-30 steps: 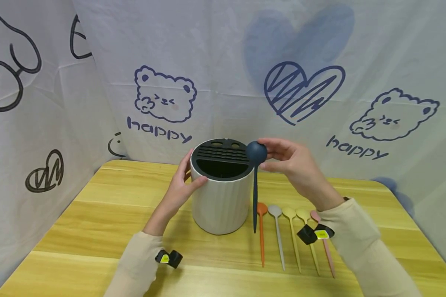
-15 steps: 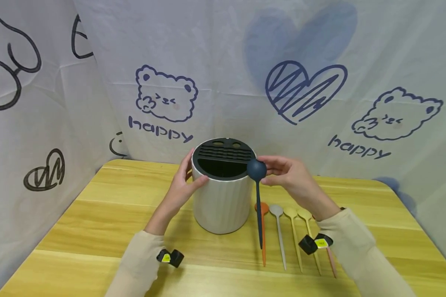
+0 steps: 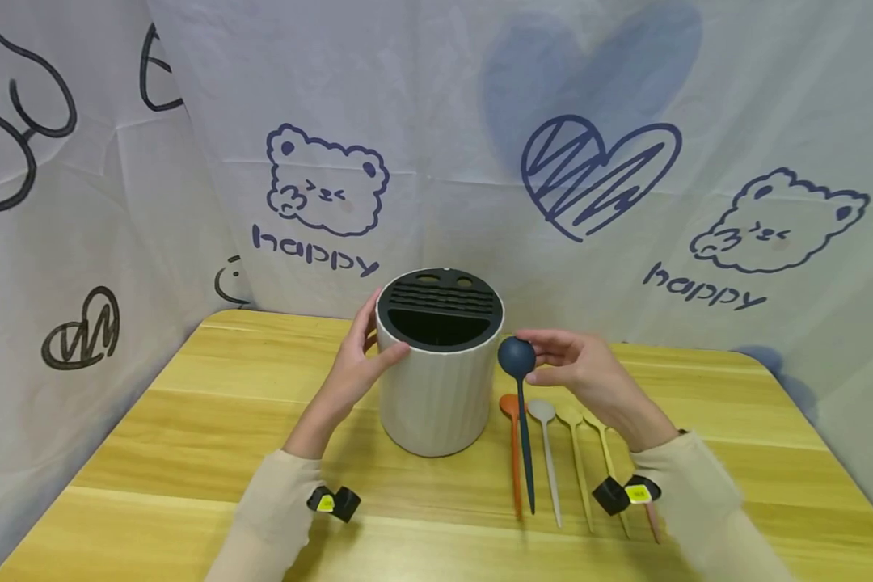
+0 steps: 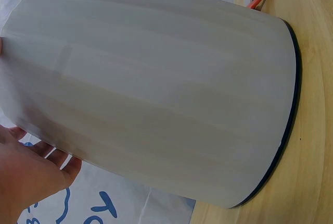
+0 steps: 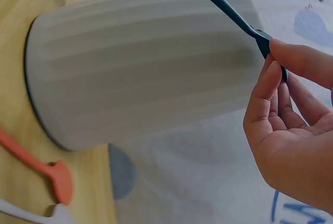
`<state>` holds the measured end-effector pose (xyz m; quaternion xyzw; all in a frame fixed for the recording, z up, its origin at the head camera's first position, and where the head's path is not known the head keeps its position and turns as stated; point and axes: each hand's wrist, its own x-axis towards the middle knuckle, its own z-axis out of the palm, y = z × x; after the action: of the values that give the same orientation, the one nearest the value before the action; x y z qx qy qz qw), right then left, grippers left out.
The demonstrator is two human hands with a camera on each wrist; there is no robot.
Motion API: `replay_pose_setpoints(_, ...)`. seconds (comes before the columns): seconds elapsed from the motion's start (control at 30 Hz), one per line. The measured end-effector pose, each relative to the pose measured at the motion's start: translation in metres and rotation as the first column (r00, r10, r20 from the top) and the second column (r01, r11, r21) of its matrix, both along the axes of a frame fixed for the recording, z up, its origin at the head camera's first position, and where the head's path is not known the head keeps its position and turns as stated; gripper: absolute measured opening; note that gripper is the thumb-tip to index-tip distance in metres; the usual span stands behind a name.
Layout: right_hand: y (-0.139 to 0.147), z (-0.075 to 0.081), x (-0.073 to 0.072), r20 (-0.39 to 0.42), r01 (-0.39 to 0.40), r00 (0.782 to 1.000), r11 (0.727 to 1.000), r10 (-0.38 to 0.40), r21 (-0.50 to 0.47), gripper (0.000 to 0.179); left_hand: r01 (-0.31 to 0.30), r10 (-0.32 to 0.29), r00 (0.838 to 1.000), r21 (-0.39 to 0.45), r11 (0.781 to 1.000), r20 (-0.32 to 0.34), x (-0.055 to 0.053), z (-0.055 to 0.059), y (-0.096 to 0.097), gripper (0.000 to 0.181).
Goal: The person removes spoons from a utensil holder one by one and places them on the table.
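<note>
A dark blue spoon (image 3: pixel 516 357) hangs bowl up and handle down, pinched at the edge of its round bowl between the thumb and fingers of my right hand (image 3: pixel 589 378). In the right wrist view the same spoon (image 5: pixel 221 2) slants in front of the container. My left hand (image 3: pixel 347 364) holds the left side of a white ribbed container (image 3: pixel 436 404), thumb at the front of the rim and fingers round the far side. A black lid (image 3: pixel 444 301) with slots, two small holes and one wide opening tops the container. The left wrist view is mostly the container's wall (image 4: pixel 156 88).
Right of the container, an orange spoon (image 3: pixel 509 404), a grey spoon (image 3: pixel 541 412), two yellow spoons (image 3: pixel 571 417) and a pink spoon (image 3: pixel 651 521), partly hidden by my right arm, lie in a row on the wooden table (image 3: pixel 189 453). A printed cloth (image 3: pixel 451 121) hangs behind.
My right hand has lowered the dark blue spoon from beside the container's rim, moving it slightly right, and its handle now overlaps the orange spoon in view. The left hand keeps its hold.
</note>
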<state>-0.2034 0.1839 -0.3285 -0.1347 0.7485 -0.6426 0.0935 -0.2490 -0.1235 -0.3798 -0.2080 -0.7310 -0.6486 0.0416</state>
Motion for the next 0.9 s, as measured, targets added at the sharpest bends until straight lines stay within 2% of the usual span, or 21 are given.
replay_pose_setpoints(0.2, 0.012, -0.022, 0.004, 0.044, 0.020, 0.999, 0.999, -0.022, 0.026, 0.054, -0.002, 0.002, 1.000, -0.001, 1.000, 0.002, 0.000, 0.000, 0.001, 0.100)
replay_pose_setpoints(0.43, 0.027, -0.042, 0.007, 0.059, 0.042, 0.997, 0.998, -0.040, -0.044, 0.057, 0.001, -0.001, 1.000, -0.003, 1.000, 0.005, 0.001, -0.001, 0.002, 0.101)
replay_pose_setpoints(0.53, 0.033, -0.050, 0.006, 0.070, 0.054, 0.996, 0.998, -0.051, -0.044, 0.058, 0.006, -0.006, 1.000, 0.001, 1.000, 0.006, 0.001, -0.001, 0.002, 0.102)
replay_pose_setpoints(0.7, 0.042, -0.058, 0.002, 0.068, 0.062, 0.996, 0.997, -0.059, -0.049, 0.054, 0.000, -0.001, 1.000, 0.005, 1.000, 0.008, 0.002, -0.001, 0.002, 0.103)
replay_pose_setpoints(0.9, 0.061, -0.058, -0.006, 0.066, 0.070, 0.996, 0.990, -0.062, -0.119, 0.043, 0.004, -0.004, 1.000, 0.003, 1.000, 0.008, 0.001, 0.002, 0.000, 0.098)
